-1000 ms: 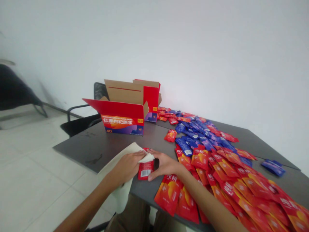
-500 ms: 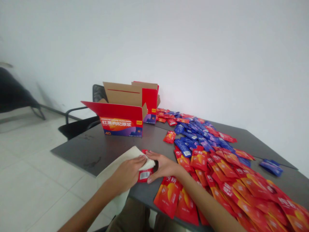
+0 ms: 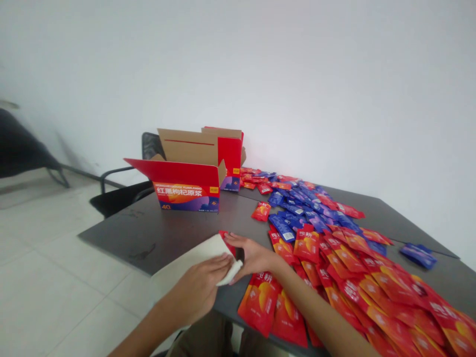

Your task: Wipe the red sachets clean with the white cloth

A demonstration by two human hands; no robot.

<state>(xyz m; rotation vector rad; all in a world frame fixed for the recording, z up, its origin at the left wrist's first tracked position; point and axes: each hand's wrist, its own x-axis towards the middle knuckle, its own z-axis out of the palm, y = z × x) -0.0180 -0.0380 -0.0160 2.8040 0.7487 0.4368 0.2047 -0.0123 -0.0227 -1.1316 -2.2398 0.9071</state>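
Your left hand (image 3: pixel 198 287) is closed on a cream cloth (image 3: pixel 189 263) — a red sachet (image 3: pixel 226 239) sits partly under that cloth on the table (image 3: pixel 122 238). Your right hand (image 3: pixel 253 258) lies open, just beside it.

The left hand (image 3: pixel 199 290) curls just beside the splayed right hand (image 3: pixel 253 258).

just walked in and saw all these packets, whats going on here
A person's left hand is gripping a cream cloth, with a red sachet partly under its edge. The open right hand is just beside it. Many loose red sachets and blue sachets cover the dark grey table, and an open red carton stands behind them.
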